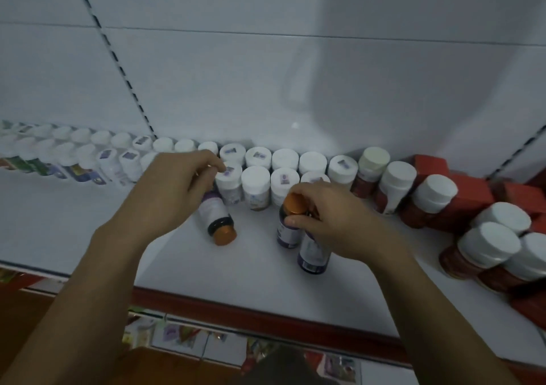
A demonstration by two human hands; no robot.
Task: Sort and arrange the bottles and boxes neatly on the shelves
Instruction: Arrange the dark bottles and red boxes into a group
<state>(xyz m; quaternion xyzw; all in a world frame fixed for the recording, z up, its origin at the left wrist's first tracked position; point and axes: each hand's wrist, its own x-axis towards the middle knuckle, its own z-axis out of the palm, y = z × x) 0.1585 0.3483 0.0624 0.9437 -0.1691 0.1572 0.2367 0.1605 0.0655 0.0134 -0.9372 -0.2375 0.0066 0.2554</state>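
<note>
Orange-capped bottles [286, 232] in 2 hands [334, 222]

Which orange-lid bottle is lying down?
The orange-capped bottle under the left hand: it lies on its side, cap toward the shelf front. The right hand holds the other bottle upright.

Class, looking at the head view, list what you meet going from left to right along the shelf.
green-labelled bottles → left hand → tipped orange-capped bottle → right hand gripping an upright orange-capped bottle → red-labelled bottles → red boxes
</note>
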